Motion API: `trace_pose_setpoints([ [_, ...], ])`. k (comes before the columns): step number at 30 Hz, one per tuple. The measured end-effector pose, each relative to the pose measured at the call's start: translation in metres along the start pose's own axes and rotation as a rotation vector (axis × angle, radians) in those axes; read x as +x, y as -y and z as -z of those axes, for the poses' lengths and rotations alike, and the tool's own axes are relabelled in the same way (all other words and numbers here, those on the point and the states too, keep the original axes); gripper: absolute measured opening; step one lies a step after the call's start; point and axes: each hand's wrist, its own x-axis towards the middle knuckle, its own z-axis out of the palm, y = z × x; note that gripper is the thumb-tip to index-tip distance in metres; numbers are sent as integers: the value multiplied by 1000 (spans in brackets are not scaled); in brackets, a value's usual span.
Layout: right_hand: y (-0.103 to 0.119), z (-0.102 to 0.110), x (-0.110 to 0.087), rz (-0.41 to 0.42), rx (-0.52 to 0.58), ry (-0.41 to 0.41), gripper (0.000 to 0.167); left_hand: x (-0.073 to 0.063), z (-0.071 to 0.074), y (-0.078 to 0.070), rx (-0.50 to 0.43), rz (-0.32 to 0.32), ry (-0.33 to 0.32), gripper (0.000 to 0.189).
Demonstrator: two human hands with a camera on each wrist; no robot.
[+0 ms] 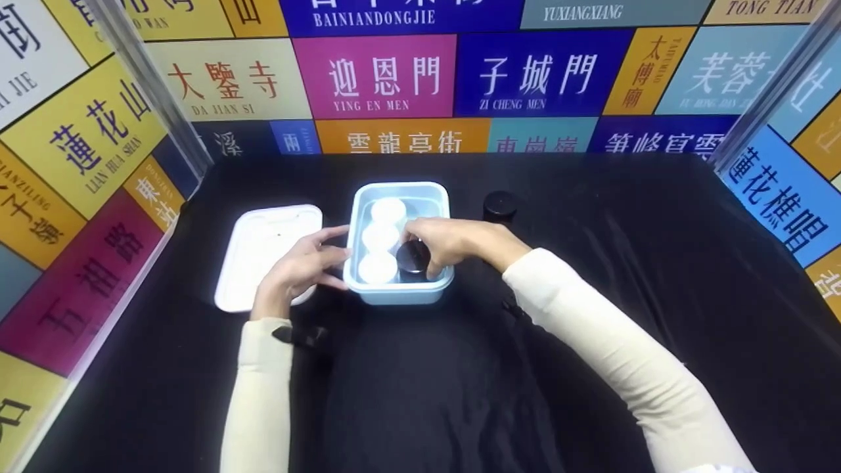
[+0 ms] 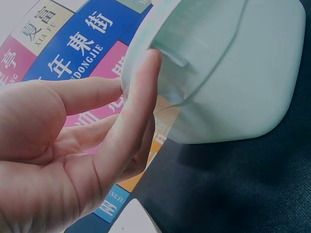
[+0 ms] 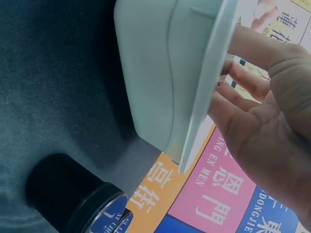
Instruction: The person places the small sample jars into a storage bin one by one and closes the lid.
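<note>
A pale blue-green plastic box (image 1: 401, 295) stands on the black cloth. Inside it, three round white-topped things (image 1: 378, 268) line the left side. My right hand (image 1: 450, 243) reaches over the right rim and grips a black-topped canister (image 1: 414, 256) inside the box, thumb and fingers at opposite sides of its top. In the right wrist view the box wall (image 3: 150, 73) hides what those fingers hold. My left hand (image 1: 305, 263) holds the box's left rim; the left wrist view shows a finger (image 2: 138, 97) over the rim's outer side.
A white lid (image 1: 263, 259) lies flat left of the box, partly behind the left hand. Another black canister (image 1: 500, 205) stands behind the right forearm; its blue label shows in the right wrist view. Panels with large lettering (image 1: 374, 75) enclose the back and sides.
</note>
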Motion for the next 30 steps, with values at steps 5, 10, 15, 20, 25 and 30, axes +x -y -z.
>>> trace_pose_setpoints([
  [5, 2, -2, 1, -16, -39, 29, 62, 1, 0, 0, 1, 4, 1, 64],
  [10, 4, -3, 3, -20, -99, 65, 55, 0, 1, -1, -3, 6, -4, 64],
  [15, 4, -5, 4, -6, -166, 87, 46, 1, 1, -1, -3, 3, 7, 65],
  [20, 4, -5, 2, 14, -186, 104, 52, 2, 0, 0, -11, 4, 10, 65],
  [25, 5, 1, -6, 63, -124, 55, 61, 0, 0, -1, -12, -1, 14, 66],
  [30, 1, 8, -19, 106, -33, -121, 51, 1, 1, 0, -16, -6, 13, 65],
])
